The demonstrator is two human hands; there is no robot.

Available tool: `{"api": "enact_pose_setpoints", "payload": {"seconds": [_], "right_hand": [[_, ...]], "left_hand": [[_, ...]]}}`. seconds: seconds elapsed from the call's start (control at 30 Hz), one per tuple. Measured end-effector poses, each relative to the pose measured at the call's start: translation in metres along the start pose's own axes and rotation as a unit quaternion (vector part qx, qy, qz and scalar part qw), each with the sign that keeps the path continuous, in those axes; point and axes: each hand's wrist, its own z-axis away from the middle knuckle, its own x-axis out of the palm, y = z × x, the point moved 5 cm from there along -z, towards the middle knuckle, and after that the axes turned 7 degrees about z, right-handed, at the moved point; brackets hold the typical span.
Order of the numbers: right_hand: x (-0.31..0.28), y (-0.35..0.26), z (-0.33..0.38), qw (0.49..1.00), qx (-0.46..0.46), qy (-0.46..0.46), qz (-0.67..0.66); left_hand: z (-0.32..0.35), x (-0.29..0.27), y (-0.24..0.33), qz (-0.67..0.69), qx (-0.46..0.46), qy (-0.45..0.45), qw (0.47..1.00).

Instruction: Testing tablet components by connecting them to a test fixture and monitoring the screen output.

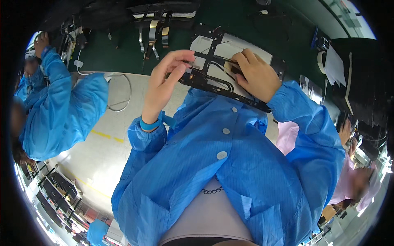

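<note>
- Two bare hands work one flat black frame [213, 78] over a green bench [230, 20], seen from above by the wearer's head cam.
- Left hand [164, 80]: fingers [180, 57] loosely curled, thumb and forefinger tips closing at the frame's left edge, just beside the near-left corner; looks like a light steadying pinch, tho the contact point itself is partly hidden.
- Right hand [256, 74]: fingers pressed together and bent down onto the frame's middle, fingertips on or right beside a small tan strip [227, 65]. Cannot tell whether they're pressing the strip flat or pinching it.
- Frame lies tilted, its near edge resting against the blue smock [230, 164] below both wrists; pale panel shows through the frame's openings, ahead of the fingertips.
- Thin dark cables [215, 80] run between the two hands, across the frame's lower part, already lying along it.
- Progress, as a judgement: mid-job. Cables appear routed, strip appears placed or nearly so; pressing-down looks like the step in hand. What's left isn't clear from this pic, prob. the rest of the frame's upper area, which shows nothing loose.
- Beyond the fingertips: metal brackets [152, 35] on the bench, well apart from both hands.
- Co-workers: one in a blue smock [61, 106] far left, one in pink [353, 164] far right, neither near the frame.
</note>
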Motion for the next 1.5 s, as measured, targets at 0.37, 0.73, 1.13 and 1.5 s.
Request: {"api": "enact_pose_setpoints", "payload": {"seconds": [0.37, 0.73, 1.13, 1.5], "right_hand": [[-0.001, 0.006, 0.012, 0.989, -0.067, 0.115, 0.07], [-0.003, 0.016, 0.014, 0.998, -0.001, 0.06, -0.021], [-0.006, 0.024, 0.028, 0.978, 0.019, 0.094, -0.185], [-0.029, 0.026, 0.054, 0.977, 0.069, 0.169, -0.113]], "left_hand": [[0.0, 0.073, -0.006, -0.547, 0.199, 0.059, 0.811], [0.004, 0.089, -0.002, -0.498, 0.2, 0.061, 0.842], [-0.015, 0.027, 0.003, -0.341, 0.187, 0.11, 0.915], [-0.03, -0.005, -0.006, -0.347, 0.138, 0.113, 0.921]]}}
